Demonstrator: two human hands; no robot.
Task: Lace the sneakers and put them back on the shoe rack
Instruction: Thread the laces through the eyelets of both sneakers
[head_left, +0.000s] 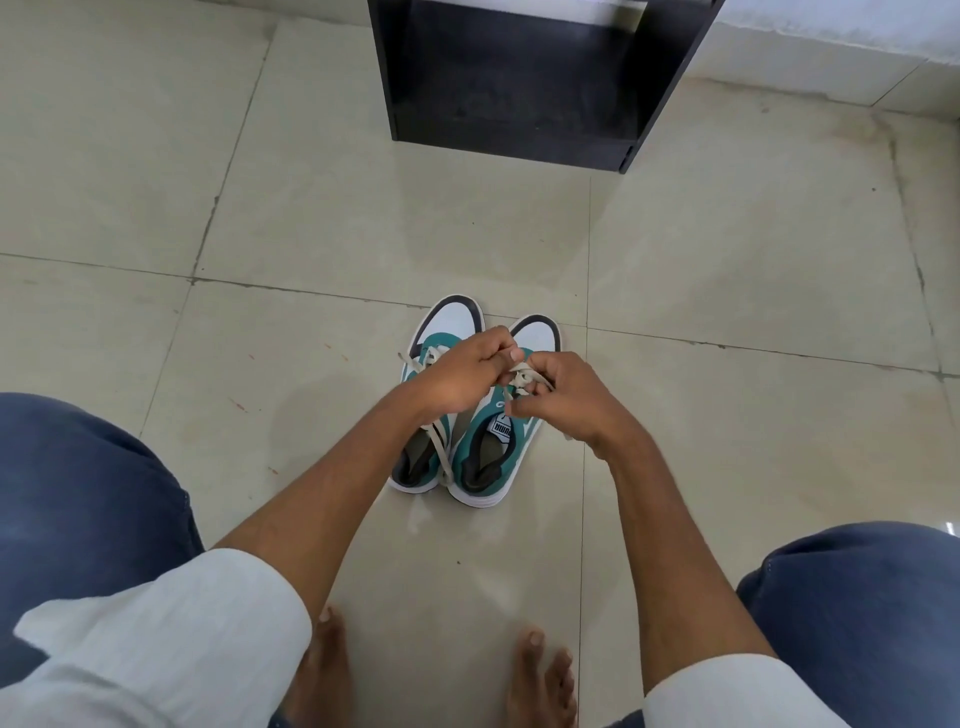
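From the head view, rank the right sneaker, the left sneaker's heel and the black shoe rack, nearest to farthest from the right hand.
1. Right sneaker: directly under the right hand.
2. Left sneaker's heel: lower left.
3. Black shoe rack: far ahead, top of view.

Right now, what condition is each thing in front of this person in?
Right sneaker: on the floor, lace being worked.
Left sneaker: on the floor, lace loose.
Lace: pinched by both hands.
Left hand: gripping lace.
Right hand: gripping lace.
Shoe rack: bottom shelf bare.
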